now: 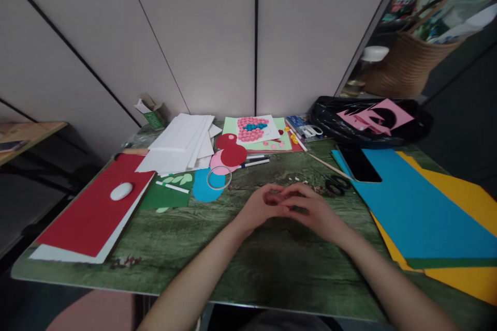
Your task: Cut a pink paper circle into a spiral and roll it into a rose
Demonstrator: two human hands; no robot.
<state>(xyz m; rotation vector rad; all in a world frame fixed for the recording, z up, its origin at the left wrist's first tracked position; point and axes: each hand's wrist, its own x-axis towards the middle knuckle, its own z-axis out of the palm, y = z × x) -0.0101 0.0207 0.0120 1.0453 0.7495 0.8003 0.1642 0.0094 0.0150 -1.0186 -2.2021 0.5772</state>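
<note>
My left hand and my right hand meet at the fingertips over the middle of the green wood-grain table. Their fingers are curled and pressed together; whatever may lie between them is too small or hidden to make out. Left of my hands, a grey ring lies on a blue paper circle. Black-handled scissors rest beyond my right hand, near small paper scraps. Behind my hands lie pens and red paper circles.
At left, a white mouse sits on red paper, near white sheets. A picture of pink and blue balls lies at the back. A phone rests on blue paper at right, before a black bag.
</note>
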